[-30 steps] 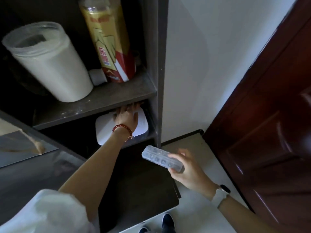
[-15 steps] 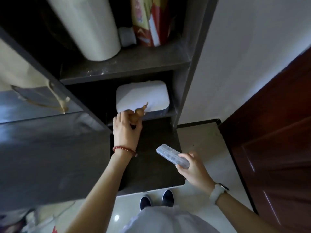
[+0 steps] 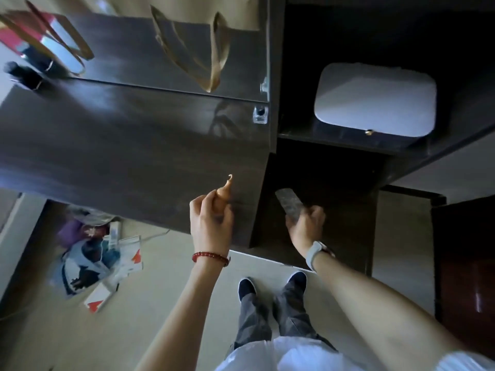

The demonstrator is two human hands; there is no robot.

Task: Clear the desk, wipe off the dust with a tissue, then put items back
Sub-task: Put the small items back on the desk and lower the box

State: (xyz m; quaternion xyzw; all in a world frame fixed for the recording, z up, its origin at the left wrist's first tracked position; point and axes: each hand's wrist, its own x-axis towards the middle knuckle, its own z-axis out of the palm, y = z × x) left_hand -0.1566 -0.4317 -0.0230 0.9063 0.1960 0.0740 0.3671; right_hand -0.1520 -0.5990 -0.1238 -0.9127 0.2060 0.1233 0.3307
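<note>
Head view, looking straight down. The left hand (image 3: 211, 223) is curled round a small tan gourd (image 3: 223, 194), with its thin curly tip poking up above the fingers. The hand hangs over the table (image 3: 128, 135), close to the front right corner. The right hand (image 3: 305, 223) grips a clear flat box (image 3: 289, 203) by one end, and the rest of the box sticks out over a dark low shelf (image 3: 334, 188) beside the table's right edge.

What could go wrong? The gourd looks smooth and round, so I think it could roll off the table's front edge if it is set down so near that corner. Its thin tip might snap if it bumps the wood. The box is held only at one end, so it could tip and slip out, and it could knock the shelf edge on the way in.

The table is dark wood and a little shiny. Tan bag straps (image 3: 214, 57) lie at the back edge, and a small clear bottle (image 3: 260, 113) stands by the right edge. A white flat box (image 3: 375, 99) sits on a higher shelf to the right. The floor (image 3: 166, 277) is pale, with papers and packets (image 3: 99, 263) piled below the table's front edge. A dark red door (image 3: 466, 263) is far right.
</note>
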